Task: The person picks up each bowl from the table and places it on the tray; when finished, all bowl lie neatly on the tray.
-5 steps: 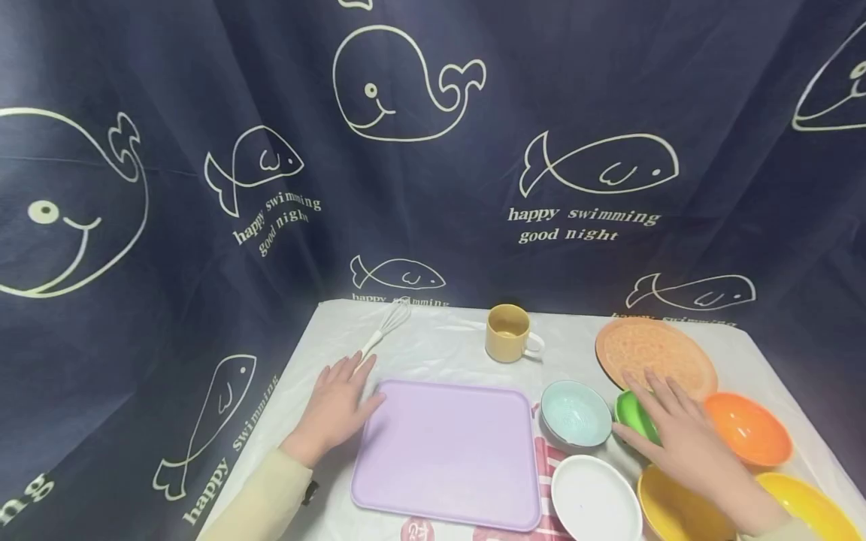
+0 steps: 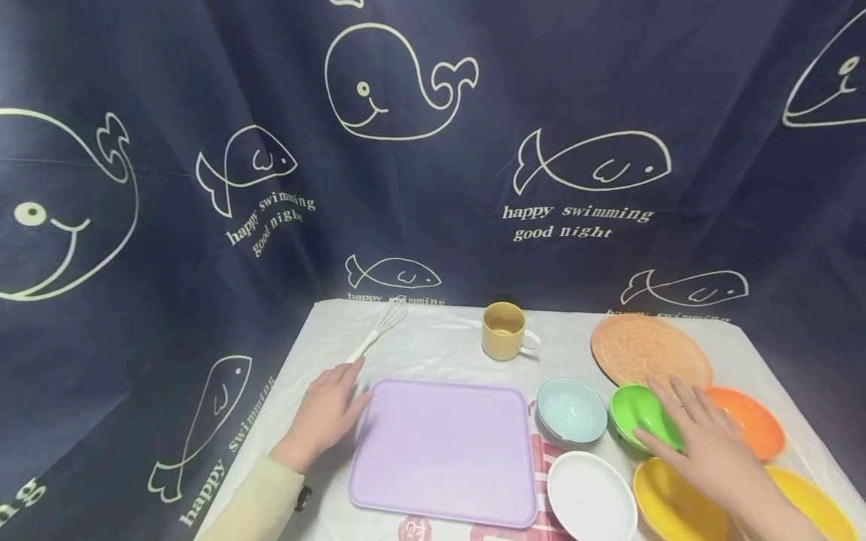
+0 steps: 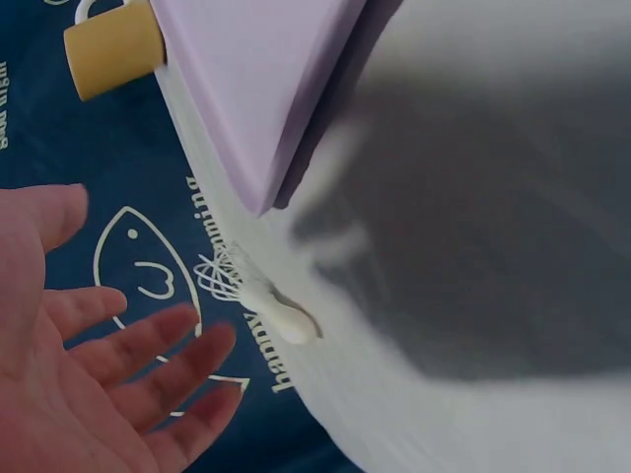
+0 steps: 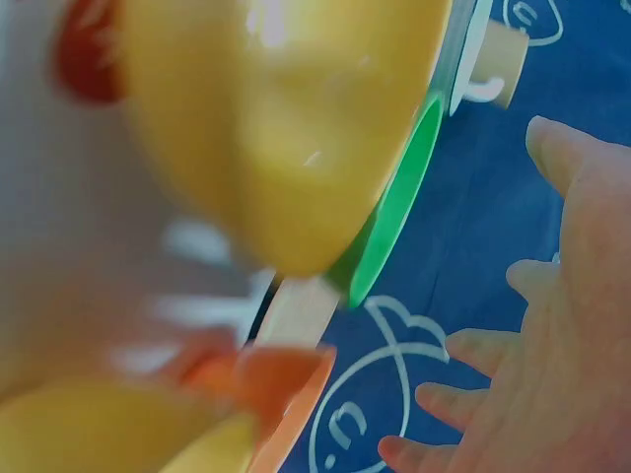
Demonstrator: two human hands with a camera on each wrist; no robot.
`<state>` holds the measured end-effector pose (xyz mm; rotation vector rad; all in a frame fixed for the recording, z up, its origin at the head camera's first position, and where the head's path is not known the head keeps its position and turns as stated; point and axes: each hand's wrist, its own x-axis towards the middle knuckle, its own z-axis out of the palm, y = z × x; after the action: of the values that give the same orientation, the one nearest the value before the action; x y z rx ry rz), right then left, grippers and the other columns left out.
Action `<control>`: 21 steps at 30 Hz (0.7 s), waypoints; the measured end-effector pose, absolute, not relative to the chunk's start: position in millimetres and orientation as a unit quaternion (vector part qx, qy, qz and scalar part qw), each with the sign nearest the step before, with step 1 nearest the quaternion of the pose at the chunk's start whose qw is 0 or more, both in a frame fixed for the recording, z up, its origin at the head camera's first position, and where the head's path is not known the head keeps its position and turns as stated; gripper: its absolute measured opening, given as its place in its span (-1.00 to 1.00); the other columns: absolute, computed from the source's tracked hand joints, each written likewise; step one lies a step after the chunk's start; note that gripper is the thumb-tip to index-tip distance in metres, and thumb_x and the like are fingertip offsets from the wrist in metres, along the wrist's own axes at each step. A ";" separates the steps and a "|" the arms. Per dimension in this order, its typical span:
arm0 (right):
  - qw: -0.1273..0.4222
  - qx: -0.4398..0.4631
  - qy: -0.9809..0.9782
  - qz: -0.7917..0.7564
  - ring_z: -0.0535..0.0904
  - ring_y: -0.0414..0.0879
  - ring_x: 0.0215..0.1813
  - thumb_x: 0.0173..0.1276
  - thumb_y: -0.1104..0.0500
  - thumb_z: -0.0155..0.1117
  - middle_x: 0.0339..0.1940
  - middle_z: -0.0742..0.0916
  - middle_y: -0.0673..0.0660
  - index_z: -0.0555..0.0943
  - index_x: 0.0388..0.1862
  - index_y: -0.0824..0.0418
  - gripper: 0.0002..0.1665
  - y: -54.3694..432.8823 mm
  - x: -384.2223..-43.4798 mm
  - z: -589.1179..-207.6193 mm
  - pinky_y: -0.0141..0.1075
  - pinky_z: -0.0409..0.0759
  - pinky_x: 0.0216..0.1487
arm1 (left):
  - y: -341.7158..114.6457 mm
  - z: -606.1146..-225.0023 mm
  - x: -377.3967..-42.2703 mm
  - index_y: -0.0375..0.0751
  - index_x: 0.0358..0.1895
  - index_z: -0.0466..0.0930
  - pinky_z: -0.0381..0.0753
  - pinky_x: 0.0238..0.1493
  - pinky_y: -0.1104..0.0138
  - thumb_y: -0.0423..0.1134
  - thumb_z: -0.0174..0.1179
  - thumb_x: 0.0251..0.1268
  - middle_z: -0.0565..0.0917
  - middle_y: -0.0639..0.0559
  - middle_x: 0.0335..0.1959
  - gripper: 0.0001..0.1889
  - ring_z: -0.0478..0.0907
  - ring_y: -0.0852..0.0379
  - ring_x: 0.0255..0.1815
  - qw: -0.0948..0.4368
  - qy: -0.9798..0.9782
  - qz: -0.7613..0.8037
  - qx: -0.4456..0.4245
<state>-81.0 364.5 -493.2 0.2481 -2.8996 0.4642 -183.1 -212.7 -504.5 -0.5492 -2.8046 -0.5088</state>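
My left hand [image 2: 321, 409] hovers with fingers spread beside the left edge of a light purple tray [image 2: 443, 451]. Just beyond its fingertips lies a white-handled whisk [image 2: 379, 330], which the left wrist view also shows apart from the hand. Nothing is in that hand. On the other side, my right hand [image 2: 710, 447] is over a group of bowls, its fingers extended and holding nothing. Below and around it are a green bowl [image 2: 639, 409], an orange bowl [image 2: 761, 428] and a deep yellow bowl [image 2: 666, 500]. The hand partly hides all three.
A tan mug [image 2: 502, 334] with a white handle stands at the back. Right of the tray are a pale blue bowl [image 2: 571, 413] and a white dish [image 2: 588, 496]. A round orange-brown board [image 2: 646, 353] lies behind the bowls. Another yellow dish [image 2: 812, 503] is at front right.
My right hand has shifted a little to the right and nearer, baring more of the green bowl. My left hand has drawn back slightly from the whisk and the tray.
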 end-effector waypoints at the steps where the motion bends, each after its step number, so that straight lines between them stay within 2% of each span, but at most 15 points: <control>1: 0.103 0.084 -0.979 0.154 -0.16 0.54 0.62 0.43 -0.21 0.38 0.68 0.06 0.46 -0.06 0.77 -0.03 0.15 370.1 -77.4 -493.3 0.42 -0.39 0.50 | -215.8 -506.2 -181.9 -0.30 0.53 0.38 0.48 0.26 -0.19 0.00 0.26 0.50 0.60 -0.33 0.27 -0.32 0.55 -0.33 0.25 0.120 -0.959 -0.178 -0.184; 4: 0.111 0.077 -0.980 0.147 -0.19 0.52 0.63 0.43 -0.19 0.39 0.66 0.07 0.51 -0.04 0.76 0.06 0.16 388.5 -66.5 -494.7 0.28 -0.54 0.52 | -224.8 -512.5 -179.0 -0.28 0.53 0.38 0.59 0.13 -0.13 -0.09 0.32 0.47 0.68 -0.25 0.12 -0.32 0.65 -0.25 0.08 0.112 -0.961 -0.191 -0.168; 7: 0.095 0.039 -0.984 0.145 -0.37 0.47 0.65 0.47 -0.22 0.33 0.65 -0.04 0.56 -0.08 0.74 0.21 0.17 408.6 -56.9 -498.9 0.22 -0.69 0.47 | -230.1 -517.4 -176.6 -0.27 0.53 0.38 0.65 -0.01 -0.04 -0.16 0.35 0.42 0.72 -0.12 -0.05 -0.32 0.68 -0.07 -0.17 0.086 -0.963 -0.210 -0.148; 10: 0.060 -0.012 -0.989 0.138 -0.48 0.51 0.60 0.50 -0.28 0.26 0.62 -0.18 0.60 -0.21 0.72 0.29 0.24 428.3 -48.1 -508.3 0.49 -0.54 0.38 | -231.4 -519.7 -173.7 -0.28 0.49 0.42 0.65 -0.14 0.05 -0.21 0.35 0.40 0.71 0.03 -0.25 -0.36 0.59 0.13 -0.36 0.054 -0.962 -0.232 -0.132; 13: 0.024 -0.054 -0.990 0.129 -0.45 0.61 0.55 0.49 -0.36 0.21 0.59 -0.22 0.63 -0.33 0.71 0.26 0.30 447.7 -37.4 -521.8 0.65 -0.27 0.25 | -229.7 -521.6 -169.8 -0.30 0.46 0.46 0.62 -0.28 0.17 -0.21 0.34 0.42 0.64 0.16 -0.40 -0.41 0.49 0.25 -0.49 0.012 -0.961 -0.252 -0.110; 18: 0.029 -0.094 -0.986 0.133 -0.38 0.63 0.55 0.41 -0.40 0.27 0.56 -0.16 0.68 -0.38 0.70 0.24 0.40 468.9 -18.3 -544.0 0.64 -0.12 0.23 | -226.7 -529.4 -164.2 -0.32 0.44 0.48 0.53 -0.42 0.29 -0.20 0.30 0.47 0.54 0.23 -0.53 -0.45 0.44 0.25 -0.59 -0.034 -0.956 -0.279 -0.082; 21: 0.045 -0.142 -0.979 0.140 -0.37 0.57 0.59 0.32 -0.45 0.33 0.60 -0.17 0.60 -0.35 0.71 0.22 0.47 466.9 -5.7 -553.4 0.60 -0.14 0.29 | -225.9 -536.0 -162.6 -0.33 0.43 0.48 0.50 -0.48 0.31 -0.19 0.29 0.48 0.51 0.22 -0.57 -0.45 0.43 0.23 -0.61 -0.042 -0.953 -0.290 -0.080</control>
<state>-5.7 466.9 -553.4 -0.4333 -2.9898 0.4268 -162.6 -225.9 -536.0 -0.2572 -3.0756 -0.9364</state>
